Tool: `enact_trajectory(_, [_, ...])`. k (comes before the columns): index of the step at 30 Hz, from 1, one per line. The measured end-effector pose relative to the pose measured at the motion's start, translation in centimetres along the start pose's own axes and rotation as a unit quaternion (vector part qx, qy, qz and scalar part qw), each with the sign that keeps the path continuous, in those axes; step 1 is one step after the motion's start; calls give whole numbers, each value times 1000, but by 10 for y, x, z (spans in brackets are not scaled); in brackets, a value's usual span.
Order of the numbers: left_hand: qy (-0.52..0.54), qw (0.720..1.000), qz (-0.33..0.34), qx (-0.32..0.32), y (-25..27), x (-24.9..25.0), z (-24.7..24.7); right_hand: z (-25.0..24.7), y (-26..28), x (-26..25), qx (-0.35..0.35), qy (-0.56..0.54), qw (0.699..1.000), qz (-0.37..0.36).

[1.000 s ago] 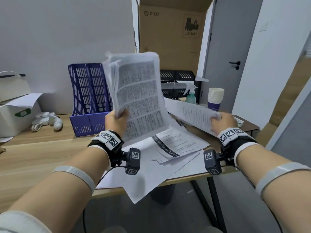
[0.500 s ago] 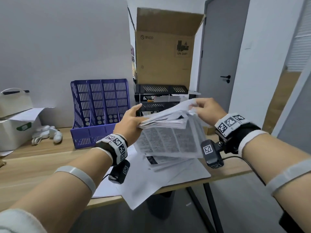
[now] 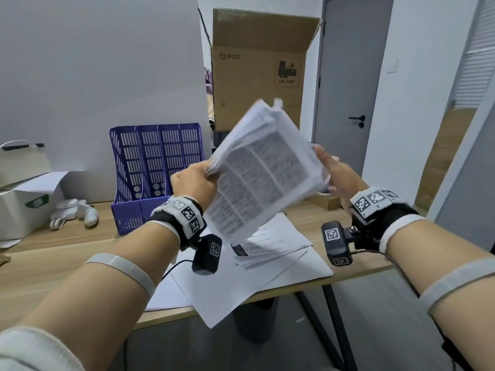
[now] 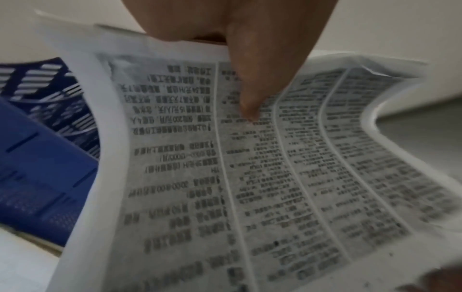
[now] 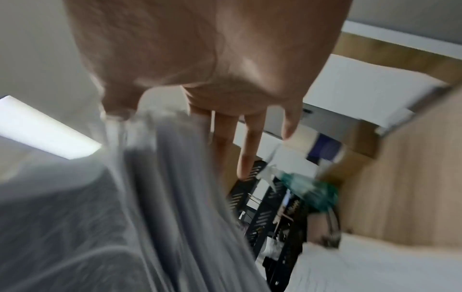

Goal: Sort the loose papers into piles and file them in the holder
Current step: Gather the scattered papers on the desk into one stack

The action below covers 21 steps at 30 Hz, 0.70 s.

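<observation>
A thick stack of printed papers (image 3: 262, 172) is held tilted in the air above the wooden table (image 3: 53, 263). My left hand (image 3: 203, 175) pinches the stack's left edge; in the left wrist view its thumb lies on the printed page (image 4: 287, 177). My right hand (image 3: 328, 170) lies flat against the stack's right edge with straight fingers (image 5: 246, 158) beside the blurred sheets (image 5: 162, 197). The blue slotted file holder (image 3: 158, 167) stands at the back of the table, left of the stack. More loose papers (image 3: 270, 250) lie spread on the table below.
A tall open cardboard box (image 3: 257, 70) stands behind the stack. A white box (image 3: 21, 207) and white controllers (image 3: 75, 212) sit at the left. Black trays (image 5: 262, 207) and a green spray bottle (image 5: 307, 185) are at the back right. A dark bin (image 3: 254, 317) stands under the table.
The stack went from lying nearly flat between both hands to tilted up on edge. My right hand shifted from gripping its far corner to lying flat against its right edge.
</observation>
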<state>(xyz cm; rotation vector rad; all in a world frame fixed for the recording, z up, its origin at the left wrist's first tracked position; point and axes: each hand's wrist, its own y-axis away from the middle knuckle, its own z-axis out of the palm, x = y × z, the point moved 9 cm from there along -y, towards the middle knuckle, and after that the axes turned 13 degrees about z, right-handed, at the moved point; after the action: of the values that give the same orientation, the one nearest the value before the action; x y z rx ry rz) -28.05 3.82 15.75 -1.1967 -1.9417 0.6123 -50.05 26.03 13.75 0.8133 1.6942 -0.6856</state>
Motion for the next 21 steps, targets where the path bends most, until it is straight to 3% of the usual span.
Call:
enact_trajectory(4, [220, 972, -85, 16, -3, -23, 18, 29, 0, 38, -92, -118, 987, 64])
enact_trajectory(8, [351, 923, -159, 2, 6, -34, 59, 67, -10, 58, -145, -96, 981, 91])
enact_trajectory(10, [370, 902, -216, -53, 18, -46, 92, 73, -25, 67, -132, -36, 987, 86])
enact_trajectory(13, [306, 876, -339, -159, 55, -90, 142, 60, -48, 82, -32, 116, 987, 106])
enact_trajectory(15, [281, 851, -369, -245, 80, -96, 157, 57, -55, 105, -22, 205, 963, 171])
enact_trajectory(16, [267, 845, -380, -266, 90, -96, 155, 61, -55, 116, -40, 292, 935, 196])
enact_trajectory(18, [259, 843, -393, -259, 97, -102, 150, 64, -57, 131, -49, 441, 872, 206])
enact_trajectory(21, [329, 817, -419, -221, 93, -106, 154, 64, -68, 144, -28, 444, 869, 217])
